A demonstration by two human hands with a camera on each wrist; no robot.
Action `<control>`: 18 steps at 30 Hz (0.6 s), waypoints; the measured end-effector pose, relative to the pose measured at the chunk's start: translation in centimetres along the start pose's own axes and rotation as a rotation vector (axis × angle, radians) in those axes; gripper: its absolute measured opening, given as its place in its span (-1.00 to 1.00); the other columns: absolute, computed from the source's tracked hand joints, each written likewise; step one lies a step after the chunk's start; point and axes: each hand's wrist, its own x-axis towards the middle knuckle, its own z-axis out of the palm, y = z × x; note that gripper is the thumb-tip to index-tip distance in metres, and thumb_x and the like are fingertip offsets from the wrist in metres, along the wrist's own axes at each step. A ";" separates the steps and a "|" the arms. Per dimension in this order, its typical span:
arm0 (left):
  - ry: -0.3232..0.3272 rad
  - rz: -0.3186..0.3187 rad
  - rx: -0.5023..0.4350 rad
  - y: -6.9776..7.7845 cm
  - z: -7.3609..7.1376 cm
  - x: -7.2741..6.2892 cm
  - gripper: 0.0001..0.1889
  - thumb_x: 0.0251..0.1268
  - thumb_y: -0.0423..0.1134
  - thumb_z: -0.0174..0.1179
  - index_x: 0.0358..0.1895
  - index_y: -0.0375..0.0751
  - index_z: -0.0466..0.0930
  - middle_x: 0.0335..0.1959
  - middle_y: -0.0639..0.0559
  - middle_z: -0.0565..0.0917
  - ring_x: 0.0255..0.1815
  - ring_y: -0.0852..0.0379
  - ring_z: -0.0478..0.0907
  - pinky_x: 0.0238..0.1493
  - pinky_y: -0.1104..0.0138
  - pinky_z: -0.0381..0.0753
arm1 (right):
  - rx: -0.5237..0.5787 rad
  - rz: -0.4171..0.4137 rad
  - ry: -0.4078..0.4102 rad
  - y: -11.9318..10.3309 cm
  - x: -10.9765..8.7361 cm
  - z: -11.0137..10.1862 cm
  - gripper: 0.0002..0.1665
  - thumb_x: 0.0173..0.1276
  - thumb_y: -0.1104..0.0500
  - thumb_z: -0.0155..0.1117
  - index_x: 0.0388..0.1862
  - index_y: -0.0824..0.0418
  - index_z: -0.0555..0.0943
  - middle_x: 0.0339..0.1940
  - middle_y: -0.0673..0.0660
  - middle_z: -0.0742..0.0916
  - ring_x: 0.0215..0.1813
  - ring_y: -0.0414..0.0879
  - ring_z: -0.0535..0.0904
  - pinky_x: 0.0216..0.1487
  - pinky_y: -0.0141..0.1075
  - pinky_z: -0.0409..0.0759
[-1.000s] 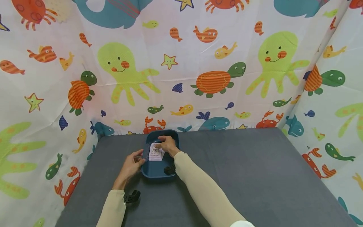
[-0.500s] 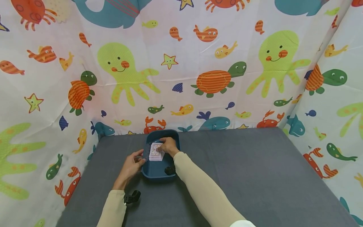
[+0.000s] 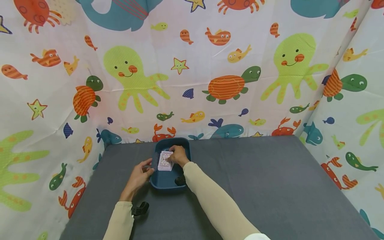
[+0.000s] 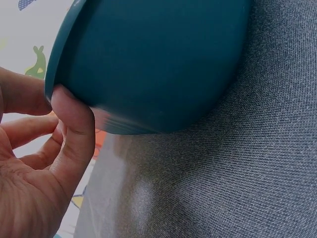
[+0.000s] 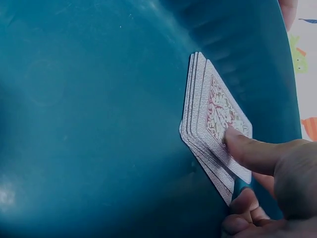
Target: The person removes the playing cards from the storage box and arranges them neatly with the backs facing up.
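A small stack of playing cards, with a red patterned back on top, lies inside a blue plastic tub. Reaching in from the right, my right hand grips the cards at their edge. The right wrist view shows the thumb on the top card and other fingers curled low by the edge, partly hidden. The cards are slightly fanned there. At the tub's left side, my left hand pinches the rim, its thumb pressed on the outer wall.
The tub stands near the back edge of a table with a grey cloth. Behind and at both sides hangs a white curtain printed with sea animals. A dark wrist strap is on the left wrist.
My right hand has shifted slightly right and toward me over the cards, and a little more of the top card shows. The left hand and the tub stay in place.
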 end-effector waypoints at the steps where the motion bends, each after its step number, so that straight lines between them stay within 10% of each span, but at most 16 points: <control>1: 0.000 -0.004 0.002 0.0 0.0 0.0 -0.43 0.39 -0.38 0.11 0.46 -0.26 0.26 0.27 -0.28 0.41 -0.01 -0.04 0.52 -0.29 0.29 0.60 | 0.016 0.002 0.004 0.0 0.1 0.0 -0.51 0.05 0.24 0.57 0.00 0.20 0.64 0.09 0.21 0.61 -0.01 0.01 0.50 0.07 -0.14 0.60; 9: -0.001 -0.024 0.014 0.3 -0.1 0.0 -0.43 0.40 -0.37 0.11 0.46 -0.23 0.27 0.27 -0.25 0.40 0.01 -0.06 0.51 -0.28 0.29 0.61 | 0.152 -0.020 0.026 -0.4 0.2 -0.2 -0.61 0.11 0.30 0.51 -0.08 0.15 0.61 -0.26 0.13 0.66 -0.28 -0.05 0.58 -0.29 -0.28 0.64; 18: -0.003 -0.028 0.013 0.2 0.1 -0.1 -0.42 0.39 -0.35 0.12 0.47 -0.23 0.26 0.31 -0.28 0.39 -0.02 -0.06 0.52 -0.31 0.29 0.57 | 0.201 -0.042 0.038 -0.3 0.1 -0.5 -0.73 0.21 0.30 0.42 -0.12 0.16 0.60 -0.20 0.15 0.66 -0.25 -0.04 0.57 -0.20 -0.22 0.69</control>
